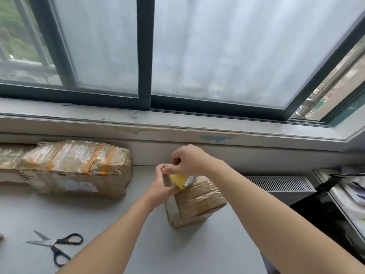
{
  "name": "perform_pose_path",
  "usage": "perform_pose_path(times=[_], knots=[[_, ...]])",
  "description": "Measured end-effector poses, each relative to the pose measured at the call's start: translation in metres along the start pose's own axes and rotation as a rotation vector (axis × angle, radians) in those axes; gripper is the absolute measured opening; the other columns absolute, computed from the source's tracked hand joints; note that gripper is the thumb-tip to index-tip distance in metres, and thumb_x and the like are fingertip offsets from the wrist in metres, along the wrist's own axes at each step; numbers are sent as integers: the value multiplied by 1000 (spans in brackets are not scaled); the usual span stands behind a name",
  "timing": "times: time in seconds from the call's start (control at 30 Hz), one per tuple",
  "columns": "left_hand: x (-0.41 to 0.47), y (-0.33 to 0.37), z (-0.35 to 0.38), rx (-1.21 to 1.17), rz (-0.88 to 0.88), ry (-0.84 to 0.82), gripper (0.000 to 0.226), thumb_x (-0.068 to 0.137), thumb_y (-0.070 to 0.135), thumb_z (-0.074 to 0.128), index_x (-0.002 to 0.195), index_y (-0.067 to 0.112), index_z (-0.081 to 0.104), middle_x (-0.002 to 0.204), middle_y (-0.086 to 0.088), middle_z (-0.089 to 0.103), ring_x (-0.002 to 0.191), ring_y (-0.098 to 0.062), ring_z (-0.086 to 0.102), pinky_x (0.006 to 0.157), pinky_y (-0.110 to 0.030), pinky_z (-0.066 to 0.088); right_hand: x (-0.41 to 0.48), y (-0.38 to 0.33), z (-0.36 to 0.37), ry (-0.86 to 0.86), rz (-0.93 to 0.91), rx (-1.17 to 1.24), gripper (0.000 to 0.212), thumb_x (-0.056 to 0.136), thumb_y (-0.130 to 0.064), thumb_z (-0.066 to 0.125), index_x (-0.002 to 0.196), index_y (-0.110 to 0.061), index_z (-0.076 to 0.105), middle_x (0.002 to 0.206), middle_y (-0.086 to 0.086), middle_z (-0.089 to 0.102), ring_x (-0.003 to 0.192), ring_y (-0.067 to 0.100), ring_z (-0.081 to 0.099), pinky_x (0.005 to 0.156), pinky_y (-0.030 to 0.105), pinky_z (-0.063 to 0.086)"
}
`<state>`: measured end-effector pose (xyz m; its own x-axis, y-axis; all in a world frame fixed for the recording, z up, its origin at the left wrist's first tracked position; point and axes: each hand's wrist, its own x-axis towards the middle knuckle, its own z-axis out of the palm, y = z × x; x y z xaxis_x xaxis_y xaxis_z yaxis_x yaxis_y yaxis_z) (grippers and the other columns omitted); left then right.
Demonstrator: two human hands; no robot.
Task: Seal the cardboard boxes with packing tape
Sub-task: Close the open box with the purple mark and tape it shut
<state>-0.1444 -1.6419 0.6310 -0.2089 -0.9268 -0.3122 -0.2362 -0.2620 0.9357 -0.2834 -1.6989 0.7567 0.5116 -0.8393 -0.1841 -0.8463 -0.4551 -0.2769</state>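
The left hand [161, 181] curls its fingers round the yellow tape roll [181, 181], holding it on top of the small cardboard box [195, 202] just beneath both hands. The right hand [186, 161], fingers bent, seems to pinch the roll's loose end just above it. A larger taped box [75, 167] and scissors [55, 244] lie well left of the fingers
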Motion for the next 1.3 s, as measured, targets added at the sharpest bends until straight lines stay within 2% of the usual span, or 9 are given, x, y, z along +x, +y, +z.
perform_pose_path(times=[0.07, 0.2, 0.33, 0.47, 0.57, 0.67, 0.9, 1.1, 1.3], knots=[[7, -2, 0, -32, 7, -13, 88, 84, 30, 84, 144, 34, 20, 148, 11, 39, 125, -4, 47, 91, -19, 41, -1, 3, -4, -45, 3, -7, 53, 86, -70, 63, 72, -18, 65, 66, -3, 62, 65, 17, 59, 60, 38, 47], [13, 2, 0, -14, 9, -12, 74, 90, 31, 79, 138, 31, 23, 127, 13, 49, 106, 8, 50, 71, -4, 43, -10, 25, -8, -95, 4, -4, 56, 85, -71, 64, 69, -18, 67, 66, 5, 63, 56, 14, 52, 53, 33, 41], [19, -1, 10, 1, 32, -29, 78, 76, 48, 79, 138, 46, 32, 141, 8, 43, 123, -5, 47, 88, -20, 42, -14, 37, -7, -18, 18, 65, 67, 87, -68, 65, 64, -5, 60, 58, 9, 45, 50, 12, 37, 50, 29, 30], [20, -4, 22, 5, 3, -21, 60, 91, 35, 77, 133, 43, 34, 120, 14, 55, 106, 4, 52, 73, -12, 43, -15, 34, -4, -8, 1, 32, 64, 90, -63, 65, 54, -14, 46, 52, -1, 35, 48, 15, 32, 47, 26, 25], [25, -8, 19, -7, 2, -33, 61, 91, 29, 77, 133, 39, 34, 118, 11, 59, 103, -3, 59, 71, -9, 45, -16, 51, -15, -24, -1, -34, 65, 91, -63, 62, 56, -11, 50, 52, 3, 40, 49, 16, 35, 49, 31, 30], [28, -10, 14, -3, -12, -55, 63, 88, 32, 78, 131, 45, 35, 122, 11, 61, 108, -2, 60, 77, -12, 45, -25, 93, -34, -21, 56, -192, 61, 90, -63, 62, 61, -9, 60, 55, 7, 52, 55, 22, 48, 55, 38, 46], [35, -9, 6, 69, -23, -111, 73, 65, 59, 80, 124, 58, 37, 129, 8, 62, 120, -14, 59, 106, -37, 46, -34, 142, -40, -128, 93, -98, 64, 79, -74, 67, 61, -14, 51, 59, 0, 43, 55, 18, 41, 55, 35, 31], [35, 3, 2, 85, -30, -166, 80, 66, 56, 80, 132, 44, 36, 133, 8, 57, 126, -9, 54, 106, -27, 42, -21, 156, -51, -164, 65, -322, 70, 76, -81, 63, 69, -12, 63, 60, 1, 52, 57, 19, 49, 54, 31, 36], [40, 0, -6, 81, -67, -210, 78, 72, 49, 83, 135, 43, 37, 136, 6, 56, 129, -8, 52, 115, -37, 40, -8, 190, -35, -178, 89, -152, 71, 75, -81, 65, 69, -10, 65, 60, 1, 51, 57, 19, 47, 54, 34, 34]])
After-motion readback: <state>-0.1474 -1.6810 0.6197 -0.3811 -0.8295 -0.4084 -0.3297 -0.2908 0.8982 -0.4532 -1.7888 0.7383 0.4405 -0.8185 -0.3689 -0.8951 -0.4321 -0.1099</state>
